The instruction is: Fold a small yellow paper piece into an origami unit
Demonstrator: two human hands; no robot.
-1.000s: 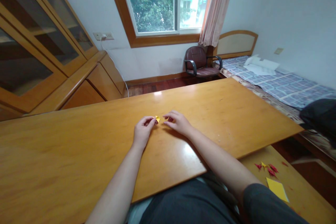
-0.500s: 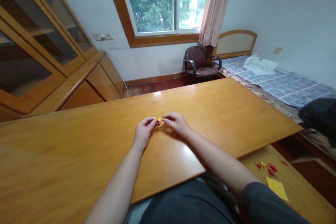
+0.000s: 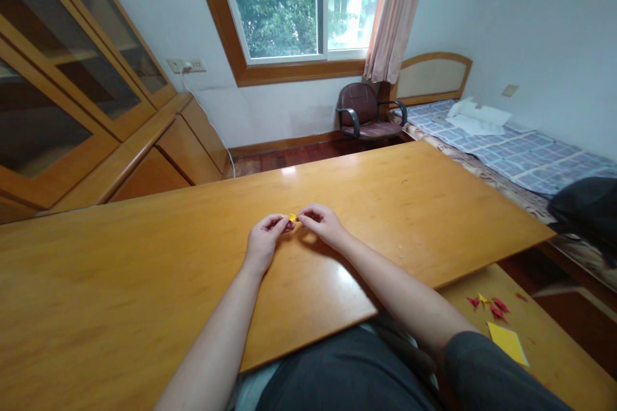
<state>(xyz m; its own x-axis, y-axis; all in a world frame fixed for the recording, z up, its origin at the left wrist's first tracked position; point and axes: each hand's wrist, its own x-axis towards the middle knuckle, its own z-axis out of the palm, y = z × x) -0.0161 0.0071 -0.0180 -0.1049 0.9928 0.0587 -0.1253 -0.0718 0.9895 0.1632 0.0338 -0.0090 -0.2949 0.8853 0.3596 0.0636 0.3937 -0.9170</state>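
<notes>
A small piece of folded yellow paper is between my two hands, a little above the wooden table. My left hand pinches its left side between thumb and fingers. From the right, my right hand has thumb and fingertips closed on the paper's right end. Its finer folds are too small to make out, and the fingers partly cover it.
On a lower surface at the right lie several small red and yellow folded paper pieces and a stack of yellow paper sheets. Beyond the table stand an armchair, a bed and a glass-door cabinet.
My right hand's fingers have shifted very slightly at the paper's right end. My left hand keeps its hold in the same place.
</notes>
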